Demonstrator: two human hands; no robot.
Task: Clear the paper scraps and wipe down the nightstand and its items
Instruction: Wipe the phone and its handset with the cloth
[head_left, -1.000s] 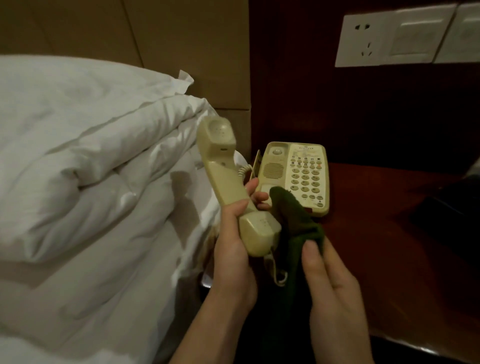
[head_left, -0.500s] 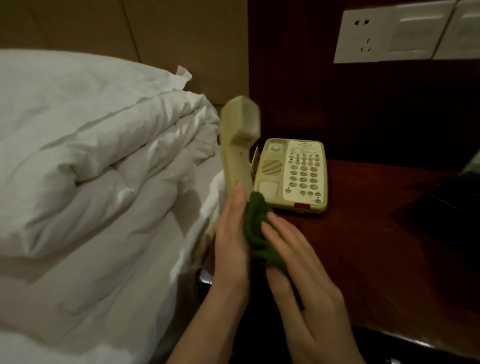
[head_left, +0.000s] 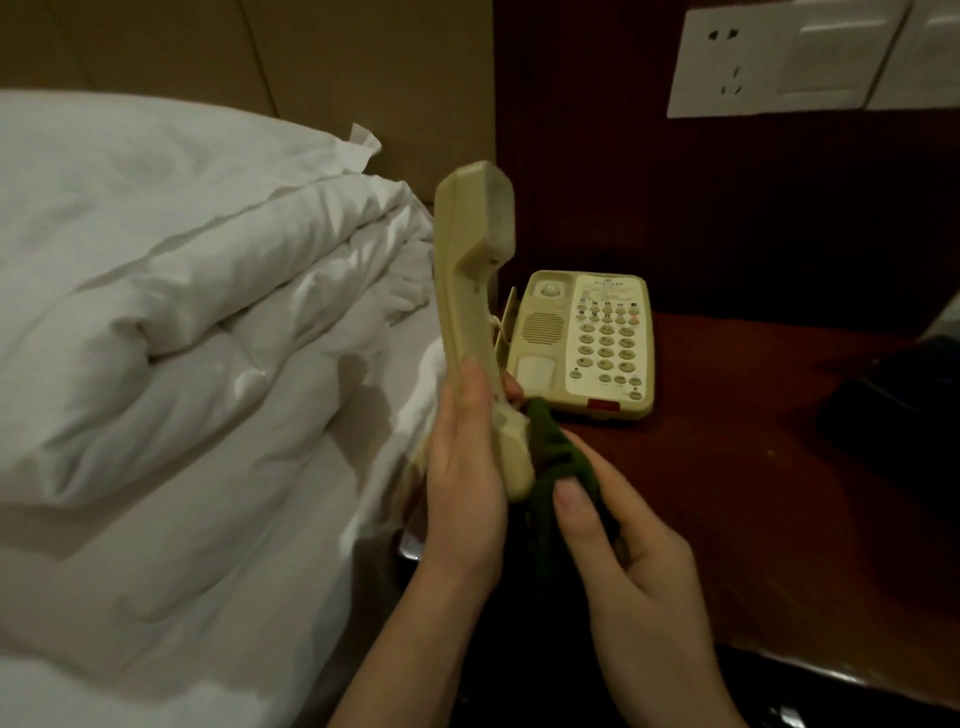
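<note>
My left hand (head_left: 467, 478) grips the lower half of a cream telephone handset (head_left: 470, 270), held upright above the nightstand's left edge. My right hand (head_left: 628, 561) holds a dark green cloth (head_left: 550, 452) bunched against the handset's lower end. The cream phone base (head_left: 587, 343) with its keypad sits on the dark red-brown nightstand (head_left: 753, 467) just behind my hands. The handset's cord is mostly hidden behind the handset.
A white duvet (head_left: 182, 338) is piled on the bed at the left, touching the nightstand's side. A white socket and switch panel (head_left: 789, 57) is on the dark wall above. A dark object (head_left: 904, 410) lies at the nightstand's right edge.
The handset was turned from tilted left to upright, its back now toward me. My right hand shifted the green cloth from beside the phone base down to the handset's lower end.
</note>
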